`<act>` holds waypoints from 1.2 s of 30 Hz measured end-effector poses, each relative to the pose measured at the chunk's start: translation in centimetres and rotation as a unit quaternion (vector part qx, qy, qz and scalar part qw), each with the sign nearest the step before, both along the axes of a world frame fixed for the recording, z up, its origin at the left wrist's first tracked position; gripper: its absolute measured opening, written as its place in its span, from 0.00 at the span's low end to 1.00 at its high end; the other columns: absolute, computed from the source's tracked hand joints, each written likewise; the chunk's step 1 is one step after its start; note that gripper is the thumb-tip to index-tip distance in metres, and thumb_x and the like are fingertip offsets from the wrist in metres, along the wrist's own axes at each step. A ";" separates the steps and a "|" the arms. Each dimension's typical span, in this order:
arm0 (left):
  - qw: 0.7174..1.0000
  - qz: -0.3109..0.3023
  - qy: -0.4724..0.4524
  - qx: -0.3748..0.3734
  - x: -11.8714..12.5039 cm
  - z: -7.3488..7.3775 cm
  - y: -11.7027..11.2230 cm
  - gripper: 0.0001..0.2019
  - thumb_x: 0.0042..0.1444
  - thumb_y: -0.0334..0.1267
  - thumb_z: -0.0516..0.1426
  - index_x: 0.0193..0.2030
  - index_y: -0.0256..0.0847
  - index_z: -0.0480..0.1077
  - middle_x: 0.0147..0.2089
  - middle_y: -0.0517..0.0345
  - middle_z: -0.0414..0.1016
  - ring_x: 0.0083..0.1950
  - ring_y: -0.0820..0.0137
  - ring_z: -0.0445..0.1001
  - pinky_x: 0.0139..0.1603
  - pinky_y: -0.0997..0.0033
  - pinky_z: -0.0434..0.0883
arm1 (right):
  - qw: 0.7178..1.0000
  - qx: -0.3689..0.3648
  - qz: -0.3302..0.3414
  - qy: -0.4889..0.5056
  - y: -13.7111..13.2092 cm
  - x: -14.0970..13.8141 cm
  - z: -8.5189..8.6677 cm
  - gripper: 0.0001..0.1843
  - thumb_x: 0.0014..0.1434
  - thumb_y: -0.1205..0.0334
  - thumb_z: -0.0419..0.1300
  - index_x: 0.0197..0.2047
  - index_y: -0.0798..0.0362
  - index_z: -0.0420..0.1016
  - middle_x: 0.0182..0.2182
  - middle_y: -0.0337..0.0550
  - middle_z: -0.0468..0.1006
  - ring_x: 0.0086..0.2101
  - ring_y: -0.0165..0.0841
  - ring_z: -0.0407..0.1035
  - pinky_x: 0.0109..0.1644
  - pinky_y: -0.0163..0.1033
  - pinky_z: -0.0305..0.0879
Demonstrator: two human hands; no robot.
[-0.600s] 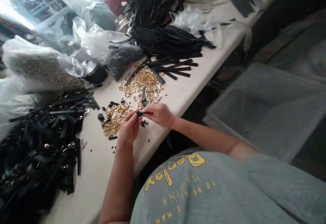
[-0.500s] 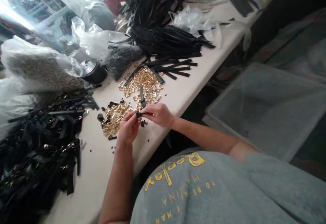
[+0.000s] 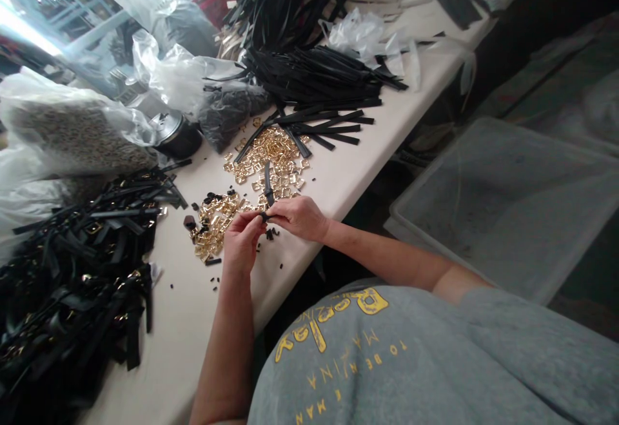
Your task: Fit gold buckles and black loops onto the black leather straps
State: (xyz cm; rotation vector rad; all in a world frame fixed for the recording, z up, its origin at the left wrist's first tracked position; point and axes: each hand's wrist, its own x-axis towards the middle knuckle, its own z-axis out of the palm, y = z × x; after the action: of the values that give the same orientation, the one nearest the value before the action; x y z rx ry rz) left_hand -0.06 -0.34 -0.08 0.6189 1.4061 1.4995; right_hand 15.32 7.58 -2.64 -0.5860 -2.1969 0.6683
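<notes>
Both my hands meet over the table, pinching a black strap [image 3: 268, 183] whose free end rises away from the fingers. My left hand [image 3: 242, 235] is closed on its near end, where a small dark piece shows at the fingertips. Close against it, my right hand [image 3: 300, 217] is closed on the same strap; the fingers hide most of the gripped part. Just left of the hands lies a pile of gold buckles [image 3: 217, 222] mixed with small black loops [image 3: 211, 198]. Beyond the strap spreads a second heap of gold buckles [image 3: 275, 146].
Black straps [image 3: 314, 77] lie in a bundle farther up the white table [image 3: 333, 173]. A large heap of straps with buckles [image 3: 87, 257] covers the left side. Plastic bags [image 3: 82, 122] and a black tin [image 3: 176, 135] stand behind. A translucent bin [image 3: 503, 206] sits to the right, below the table edge.
My fingers have shifted slightly on the strap, with the left thumb and fingertips drawn closer to the right ones. Both hands stay in nearly the same place.
</notes>
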 end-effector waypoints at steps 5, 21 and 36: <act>0.998 0.011 0.066 0.008 -0.1 -0.1 0.0 0.15 0.37 0.39 0.71 0.32 0.37 0.76 0.28 0.58 0.78 0.25 0.78 0.73 0.29 0.80 0.71 | 0.999 -0.029 0.022 -0.024 0.1 -0.1 0.1 0.09 0.66 0.63 0.57 0.46 0.54 0.76 0.40 0.45 0.82 0.39 0.32 0.75 0.42 0.34 0.63; 0.989 0.010 0.139 0.056 1.1 -0.3 0.1 0.15 0.44 0.42 0.69 0.37 0.37 0.78 0.33 0.54 0.81 0.29 0.72 0.77 0.34 0.71 0.75 | 0.990 -0.124 0.073 -0.012 -0.1 0.1 0.5 0.28 0.65 0.70 0.46 0.68 0.59 0.53 0.28 0.39 0.76 0.29 0.30 0.72 0.38 0.35 0.66; 0.998 0.000 -0.056 0.003 0.4 -0.3 0.7 0.21 0.34 0.46 0.74 0.32 0.38 0.74 0.31 0.58 0.79 0.29 0.74 0.77 0.34 0.74 0.77 | 0.994 -0.054 0.097 0.001 -0.5 0.1 0.2 0.30 0.64 0.72 0.47 0.69 0.57 0.51 0.39 0.45 0.79 0.31 0.29 0.70 0.40 0.36 0.66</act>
State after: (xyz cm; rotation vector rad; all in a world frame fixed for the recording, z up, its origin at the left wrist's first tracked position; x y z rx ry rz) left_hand 0.34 0.34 -0.41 0.5302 1.3156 1.5152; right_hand 15.40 7.09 -2.48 -0.4282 -2.2448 0.8944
